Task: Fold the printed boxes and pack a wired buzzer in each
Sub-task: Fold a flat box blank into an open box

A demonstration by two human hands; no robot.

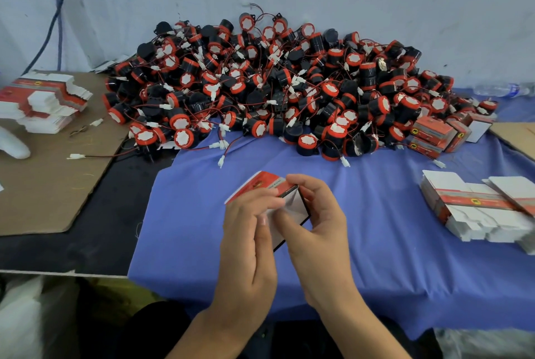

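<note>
Both my hands hold one red-and-white printed box (267, 185) above the blue cloth (390, 228) near the table's front. My left hand (249, 240) grips its left side, and my right hand (315, 225) curls round its right end. The box is partly unfolded, with a white inner flap showing between my fingers. A big heap of black-and-red wired buzzers (275, 86) lies behind, against the wall. Flat unfolded boxes are stacked at the right (474, 208) and at the far left (46, 101).
A few folded boxes (437, 135) lie at the right edge of the buzzer heap. Brown cardboard (52, 185) covers the left of the table, and another piece (518, 138) shows at the right. A clear plastic bottle (500, 89) lies at the back right. Cables (58, 11) hang down the wall.
</note>
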